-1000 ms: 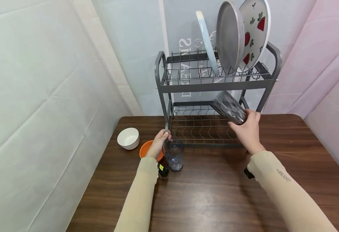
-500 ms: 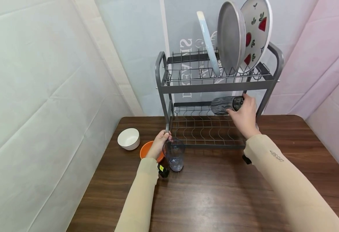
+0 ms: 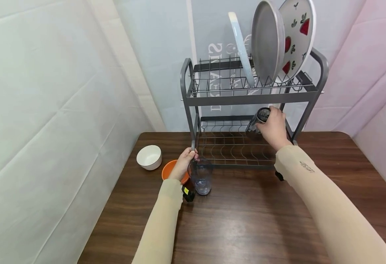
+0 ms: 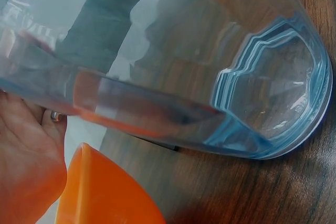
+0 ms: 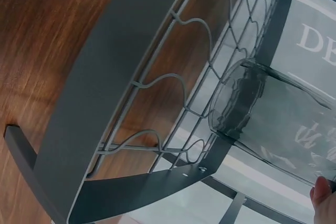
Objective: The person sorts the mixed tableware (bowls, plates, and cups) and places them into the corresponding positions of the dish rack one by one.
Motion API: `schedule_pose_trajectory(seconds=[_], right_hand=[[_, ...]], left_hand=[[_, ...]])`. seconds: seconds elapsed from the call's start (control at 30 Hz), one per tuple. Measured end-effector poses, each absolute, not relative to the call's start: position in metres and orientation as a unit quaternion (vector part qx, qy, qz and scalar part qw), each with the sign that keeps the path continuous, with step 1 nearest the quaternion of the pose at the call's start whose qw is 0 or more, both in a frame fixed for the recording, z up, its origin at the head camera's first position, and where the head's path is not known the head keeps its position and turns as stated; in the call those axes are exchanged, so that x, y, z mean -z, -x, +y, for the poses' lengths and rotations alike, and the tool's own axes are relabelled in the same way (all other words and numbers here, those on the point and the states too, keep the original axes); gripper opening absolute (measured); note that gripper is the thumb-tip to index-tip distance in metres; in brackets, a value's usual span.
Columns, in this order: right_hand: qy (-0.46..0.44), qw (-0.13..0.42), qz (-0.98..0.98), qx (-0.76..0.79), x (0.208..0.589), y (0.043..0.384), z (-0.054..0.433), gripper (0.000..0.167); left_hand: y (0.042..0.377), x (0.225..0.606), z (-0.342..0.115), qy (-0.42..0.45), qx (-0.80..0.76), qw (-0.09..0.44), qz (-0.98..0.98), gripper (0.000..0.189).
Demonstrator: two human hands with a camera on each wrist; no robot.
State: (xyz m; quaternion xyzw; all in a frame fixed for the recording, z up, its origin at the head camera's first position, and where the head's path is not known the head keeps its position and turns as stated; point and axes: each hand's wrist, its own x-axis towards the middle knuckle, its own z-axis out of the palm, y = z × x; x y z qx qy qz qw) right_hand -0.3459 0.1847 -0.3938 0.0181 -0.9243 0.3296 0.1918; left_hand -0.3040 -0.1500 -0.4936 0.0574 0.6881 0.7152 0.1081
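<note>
My right hand (image 3: 275, 127) grips a dark tinted drinking glass (image 3: 254, 123) by one end, between the two tiers of a grey dish rack (image 3: 246, 99). The right wrist view has the other end of this glass (image 5: 273, 119) at the back of the lower wire shelf (image 5: 184, 82). Down at the front left post, my left hand (image 3: 183, 163) holds the rack, its thumb on the post. A clear bluish cup (image 3: 202, 178) stands on the table right beside that hand. It fills much of the left wrist view, where my left palm (image 4: 26, 156) shows at the edge.
An orange bowl (image 3: 167, 169) sits partly behind my left wrist, with a white bowl (image 3: 149, 157) farther left. On the upper tier stand a light blue plate (image 3: 240, 47), a grey plate (image 3: 267, 44) and a strawberry-patterned plate (image 3: 298, 36). White sheets hang around the wooden table (image 3: 232, 220).
My right hand has moved the dark glass left and inward beneath the upper tier, turning its near end upward. The left hand keeps its hold on the rack post.
</note>
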Motion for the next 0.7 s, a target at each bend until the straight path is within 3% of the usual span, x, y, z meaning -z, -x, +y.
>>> schedule_pose_trajectory(seconds=[0.7], right_hand=[[-0.040, 0.115, -0.949, -0.292, 0.386, 0.364, 0.185, 0.074]], left_hand=[[0.306, 0.496, -0.148, -0.046, -0.716, 0.099, 0.690, 0.018]])
